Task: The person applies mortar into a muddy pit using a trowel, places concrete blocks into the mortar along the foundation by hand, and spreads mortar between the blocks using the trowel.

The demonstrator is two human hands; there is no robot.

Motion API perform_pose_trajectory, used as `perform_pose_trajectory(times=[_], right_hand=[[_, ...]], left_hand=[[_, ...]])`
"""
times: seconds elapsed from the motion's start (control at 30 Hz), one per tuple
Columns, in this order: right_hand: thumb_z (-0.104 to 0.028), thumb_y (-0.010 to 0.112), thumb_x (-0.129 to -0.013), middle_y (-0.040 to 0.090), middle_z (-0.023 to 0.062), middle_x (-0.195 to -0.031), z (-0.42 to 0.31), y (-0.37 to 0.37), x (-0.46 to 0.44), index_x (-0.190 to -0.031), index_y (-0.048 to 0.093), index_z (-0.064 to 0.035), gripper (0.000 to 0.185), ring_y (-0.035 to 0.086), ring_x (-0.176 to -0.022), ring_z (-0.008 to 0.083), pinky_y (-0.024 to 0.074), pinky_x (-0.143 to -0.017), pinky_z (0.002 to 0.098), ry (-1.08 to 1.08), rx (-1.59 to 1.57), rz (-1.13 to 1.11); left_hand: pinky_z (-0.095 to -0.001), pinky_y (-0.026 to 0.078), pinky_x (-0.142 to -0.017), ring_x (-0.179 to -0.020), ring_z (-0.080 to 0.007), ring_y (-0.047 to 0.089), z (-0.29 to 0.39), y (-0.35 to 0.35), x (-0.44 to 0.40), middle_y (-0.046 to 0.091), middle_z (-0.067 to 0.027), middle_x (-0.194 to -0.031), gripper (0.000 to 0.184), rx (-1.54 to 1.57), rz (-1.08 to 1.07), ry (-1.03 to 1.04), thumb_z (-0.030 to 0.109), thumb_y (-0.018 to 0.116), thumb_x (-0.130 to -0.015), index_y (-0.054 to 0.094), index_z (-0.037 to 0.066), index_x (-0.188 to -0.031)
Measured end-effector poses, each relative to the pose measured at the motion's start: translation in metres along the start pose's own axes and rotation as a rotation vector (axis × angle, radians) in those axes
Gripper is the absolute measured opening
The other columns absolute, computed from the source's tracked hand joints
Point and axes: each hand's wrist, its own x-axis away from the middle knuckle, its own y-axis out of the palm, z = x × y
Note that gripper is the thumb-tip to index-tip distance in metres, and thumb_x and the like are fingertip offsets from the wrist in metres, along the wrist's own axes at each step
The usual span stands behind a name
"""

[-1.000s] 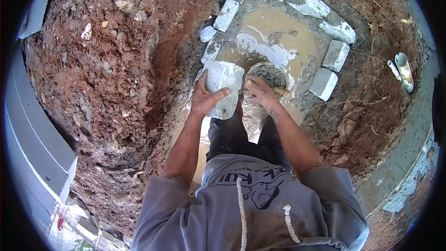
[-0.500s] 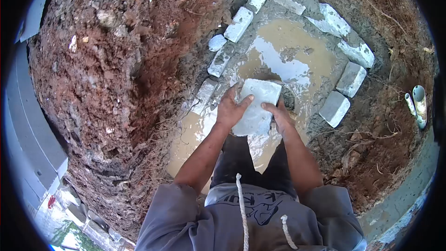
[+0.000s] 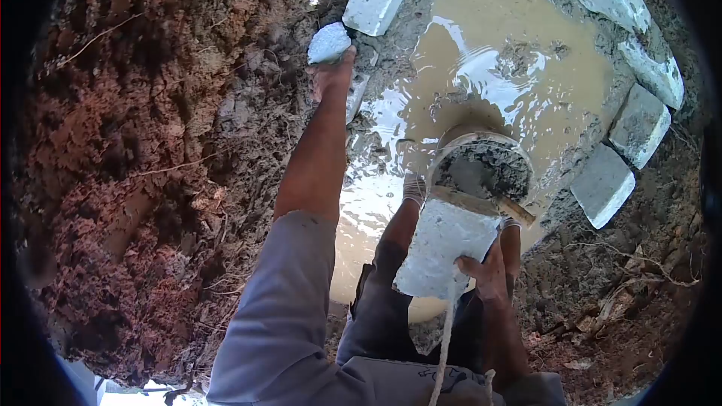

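Right hand (image 3: 489, 271) grips the block (image 3: 447, 244), lower centre, one-sidedly, risking a slip toward the bucket (image 3: 481, 137); left hand (image 3: 335, 75) at the upper-left chunk (image 3: 329, 42), finger closure indeterminable.

The left side is filled by a rough reddish-brown earth bank (image 3: 128, 180), crossed by a few thin pale roots (image 3: 173, 165), with greyer mud (image 3: 252, 116) exposed toward its right edge. The ground beside it is covered by cloudy tan water (image 3: 496, 11), where bright light is reflected in white patches; brown rooty soil (image 3: 602, 338) is seen lower right, and a pale, overexposed strip (image 3: 150, 394) is cut off bottom left.
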Motion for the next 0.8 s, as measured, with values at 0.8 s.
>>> perform_pose_trajectory(times=[0.8], right_hand=[[-0.012, 0.078, -0.059, 0.053, 0.0132, -0.121, -0.003, 0.003, -0.029, -0.142, 0.028, -0.0018, 0.097, 0.053, -0.109, 0.0247, 0.0457, -0.092, 0.0384, -0.075, 0.208, 0.002]], left_hand=[[-0.0394, 0.045, -0.098, -0.117, -0.0339, 0.055, -0.009, -0.007, -0.047, 0.054, -0.0241, -0.131, 0.106, 0.449, 0.002, -0.051, 0.07, 0.073, -0.065, 0.049, -0.014, -0.125]])
